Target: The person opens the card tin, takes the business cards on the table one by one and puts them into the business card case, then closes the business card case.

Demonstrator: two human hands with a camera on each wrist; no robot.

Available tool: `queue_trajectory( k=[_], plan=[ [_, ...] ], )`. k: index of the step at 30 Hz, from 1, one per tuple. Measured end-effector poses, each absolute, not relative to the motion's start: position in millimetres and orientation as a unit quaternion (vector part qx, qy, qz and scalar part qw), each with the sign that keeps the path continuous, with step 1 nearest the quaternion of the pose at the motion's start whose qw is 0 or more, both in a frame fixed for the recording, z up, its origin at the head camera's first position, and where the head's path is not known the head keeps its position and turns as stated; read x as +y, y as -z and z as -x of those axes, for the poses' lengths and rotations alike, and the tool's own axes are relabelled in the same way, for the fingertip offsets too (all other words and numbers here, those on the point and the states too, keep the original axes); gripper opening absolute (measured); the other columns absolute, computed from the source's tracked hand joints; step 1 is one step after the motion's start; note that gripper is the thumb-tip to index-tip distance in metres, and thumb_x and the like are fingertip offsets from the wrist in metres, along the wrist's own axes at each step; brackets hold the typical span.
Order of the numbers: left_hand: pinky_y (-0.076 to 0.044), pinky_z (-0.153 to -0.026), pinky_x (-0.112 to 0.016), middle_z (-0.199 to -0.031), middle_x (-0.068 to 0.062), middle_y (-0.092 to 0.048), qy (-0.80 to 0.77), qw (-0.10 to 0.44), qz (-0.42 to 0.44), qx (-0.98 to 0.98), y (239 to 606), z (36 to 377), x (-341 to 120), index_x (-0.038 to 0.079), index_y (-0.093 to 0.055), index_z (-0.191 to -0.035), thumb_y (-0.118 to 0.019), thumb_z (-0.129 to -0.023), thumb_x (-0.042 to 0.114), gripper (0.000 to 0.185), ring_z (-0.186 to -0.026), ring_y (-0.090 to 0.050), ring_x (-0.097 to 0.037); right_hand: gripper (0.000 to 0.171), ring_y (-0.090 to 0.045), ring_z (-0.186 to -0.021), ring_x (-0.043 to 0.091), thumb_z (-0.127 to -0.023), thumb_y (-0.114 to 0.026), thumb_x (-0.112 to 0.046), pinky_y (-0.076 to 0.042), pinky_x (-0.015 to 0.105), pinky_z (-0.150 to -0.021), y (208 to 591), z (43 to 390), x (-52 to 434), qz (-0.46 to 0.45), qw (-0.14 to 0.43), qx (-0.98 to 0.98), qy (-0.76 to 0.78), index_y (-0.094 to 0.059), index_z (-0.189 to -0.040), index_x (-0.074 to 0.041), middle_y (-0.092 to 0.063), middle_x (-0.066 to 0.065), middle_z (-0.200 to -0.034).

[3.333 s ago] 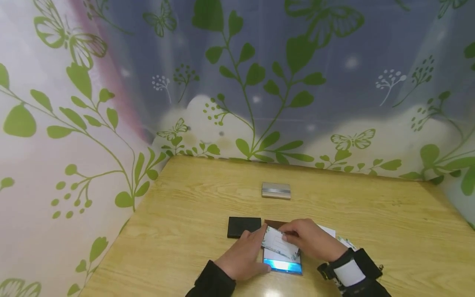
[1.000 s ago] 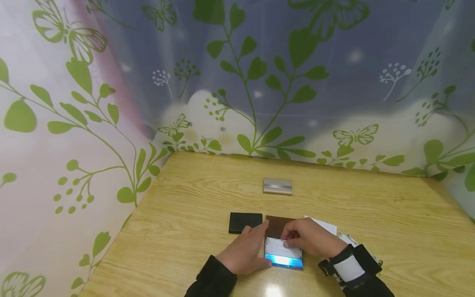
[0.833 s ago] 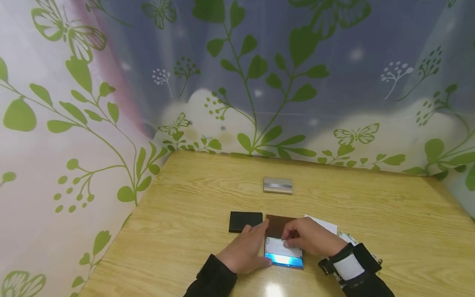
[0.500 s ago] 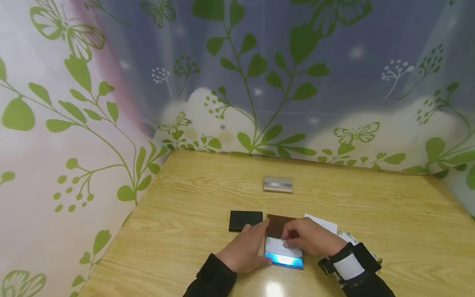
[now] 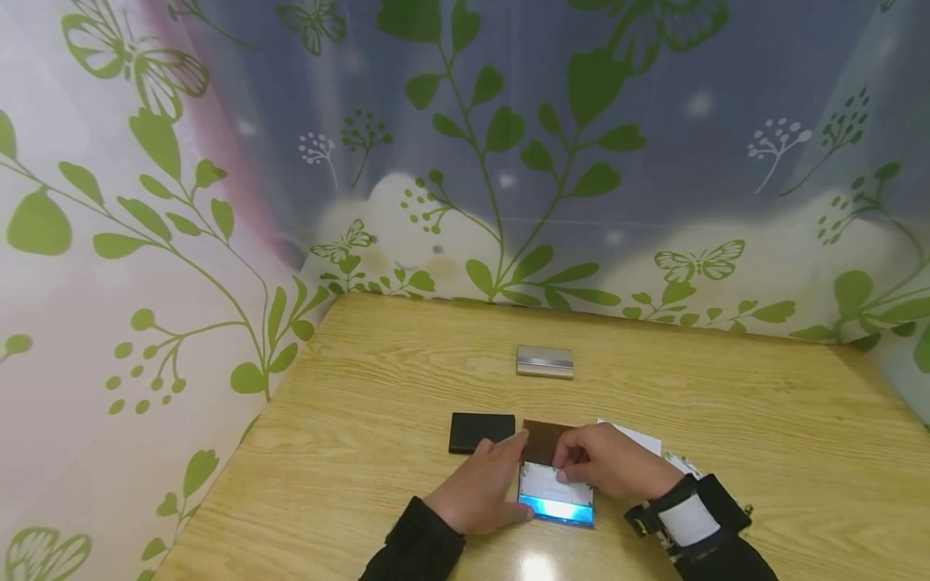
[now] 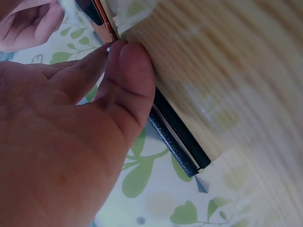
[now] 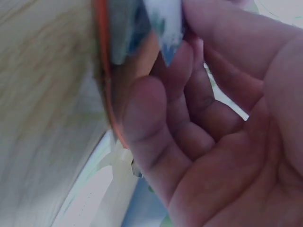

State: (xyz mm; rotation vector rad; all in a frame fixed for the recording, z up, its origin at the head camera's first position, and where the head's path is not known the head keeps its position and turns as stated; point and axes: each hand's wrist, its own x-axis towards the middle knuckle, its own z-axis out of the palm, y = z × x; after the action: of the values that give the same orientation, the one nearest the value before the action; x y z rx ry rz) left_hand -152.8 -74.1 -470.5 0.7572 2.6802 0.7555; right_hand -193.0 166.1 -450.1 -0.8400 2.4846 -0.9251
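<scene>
Right hand (image 5: pixel 609 468) pinches thin card (image 5: pixel 554 486), light, bendy; hold by edges. Left hand (image 5: pixel 483 492) fingers straight, steadying open case (image 5: pixel 555 476) on bench (image 5: pixel 726 420).

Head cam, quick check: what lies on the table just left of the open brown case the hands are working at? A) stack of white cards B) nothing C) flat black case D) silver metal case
C: the flat black case lies beside the brown case, next to the left hand; the silver case sits farther back.
</scene>
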Motion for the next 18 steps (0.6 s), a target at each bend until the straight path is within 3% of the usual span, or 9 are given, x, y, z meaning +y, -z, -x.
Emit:
queue_trajectory(
  k=[7, 13, 18],
  plan=[
    [-0.037, -0.116, -0.042, -0.164, -0.007, -0.039, -0.259, 0.142, -0.252, 0.922, 467.8, 149.9, -71.8, 0.005, -0.026, -0.163, -0.078, -0.093, 0.032, 0.092, -0.141, -0.039, -0.029, 0.014, -0.057, -0.075, 0.005, -0.093, -0.077, -0.011, -0.049, 0.027, -0.067, 449.2, 194.8, 166.0, 0.306, 0.166, 0.882, 0.318, -0.073, -0.084, -0.021, -0.067, -0.014, -0.082],
    [-0.042, -0.107, -0.035, -0.160, -0.007, -0.045, -0.246, 0.141, -0.255, 0.924, 467.0, 147.8, -70.8, 0.006, -0.027, -0.163, -0.078, -0.093, 0.034, 0.091, -0.117, -0.042, -0.018, 0.012, -0.057, -0.076, 0.004, -0.093, -0.078, -0.013, -0.049, 0.027, -0.068, 452.7, 194.3, 166.4, 0.312, 0.172, 0.882, 0.309, -0.075, -0.085, -0.021, -0.068, -0.015, -0.084],
    [-0.043, -0.106, -0.034, -0.158, -0.006, -0.047, -0.245, 0.143, -0.259, 0.923, 465.2, 148.5, -72.6, 0.006, -0.027, -0.163, -0.077, -0.094, 0.034, 0.091, -0.117, -0.042, -0.019, 0.011, -0.057, -0.074, 0.006, -0.094, -0.076, -0.012, -0.049, 0.027, -0.066, 452.4, 196.2, 167.9, 0.308, 0.181, 0.874, 0.329, -0.072, -0.087, -0.019, -0.066, -0.012, -0.082]
  ],
)
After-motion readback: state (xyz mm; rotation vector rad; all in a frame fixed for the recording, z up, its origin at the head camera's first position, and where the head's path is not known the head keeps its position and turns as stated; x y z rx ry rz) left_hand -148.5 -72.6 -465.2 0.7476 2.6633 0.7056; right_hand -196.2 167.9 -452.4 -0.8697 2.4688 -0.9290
